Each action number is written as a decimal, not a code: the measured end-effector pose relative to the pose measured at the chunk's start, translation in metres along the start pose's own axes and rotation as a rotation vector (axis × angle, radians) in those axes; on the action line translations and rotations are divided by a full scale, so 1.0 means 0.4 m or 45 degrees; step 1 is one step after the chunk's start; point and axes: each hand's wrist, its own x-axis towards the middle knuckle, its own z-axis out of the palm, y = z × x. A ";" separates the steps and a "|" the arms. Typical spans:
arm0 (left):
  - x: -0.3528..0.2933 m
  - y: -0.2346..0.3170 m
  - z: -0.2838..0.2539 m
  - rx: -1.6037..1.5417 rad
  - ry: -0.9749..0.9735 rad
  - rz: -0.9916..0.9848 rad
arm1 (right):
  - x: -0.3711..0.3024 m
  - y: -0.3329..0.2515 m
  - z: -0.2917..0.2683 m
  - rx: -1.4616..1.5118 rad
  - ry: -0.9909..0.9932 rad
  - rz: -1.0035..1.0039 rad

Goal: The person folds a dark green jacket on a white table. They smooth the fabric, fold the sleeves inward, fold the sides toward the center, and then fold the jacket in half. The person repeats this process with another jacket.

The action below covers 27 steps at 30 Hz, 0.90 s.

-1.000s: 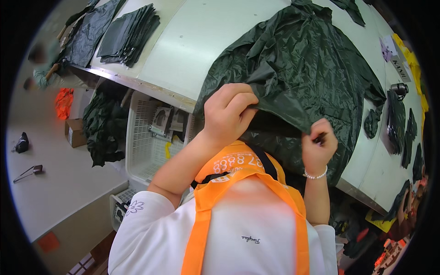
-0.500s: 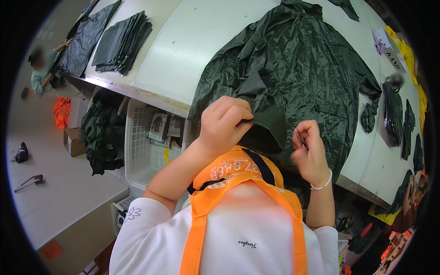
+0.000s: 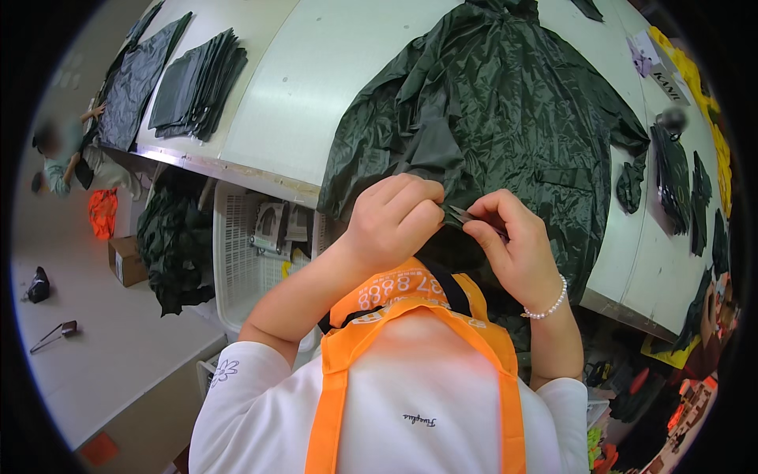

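A dark green raincoat (image 3: 513, 118) lies spread on the white table, its collar toward the far side and its lower edge near my body. My left hand (image 3: 399, 217) is closed on the coat's lower edge, pinching the fabric between thumb and fingers. Close beside it, my right hand (image 3: 517, 245) grips a small pair of thread snips (image 3: 462, 214). Their metal tips point left at the pinched edge; whether they touch the cloth I cannot tell. My fingers cover most of the snips.
Folded dark garments (image 3: 201, 83) are stacked at the far left, where another person (image 3: 67, 158) stands. Below the table's edge, a white plastic basket (image 3: 237, 261) holds packaged items. Bagged green garments (image 3: 671, 182) and a white box (image 3: 667, 75) sit on the right.
My right hand has moved left and up to the pinched edge, bringing the snips' tips beside my left hand. My left hand keeps its hold on the raincoat.
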 end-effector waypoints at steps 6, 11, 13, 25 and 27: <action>-0.008 -0.009 -0.005 0.017 -0.006 -0.002 | 0.002 -0.004 0.010 -0.074 0.043 -0.024; -0.008 -0.019 -0.017 0.033 0.009 -0.003 | 0.005 0.032 0.011 0.225 0.202 0.137; -0.009 -0.021 -0.018 0.032 0.006 -0.015 | 0.001 0.048 0.008 0.351 0.175 0.112; -0.058 -0.065 -0.067 0.242 0.150 -0.119 | 0.038 0.023 0.106 0.062 0.124 -0.084; -0.056 -0.073 -0.068 0.203 0.140 -0.065 | 0.047 0.016 0.134 -0.063 0.203 -0.162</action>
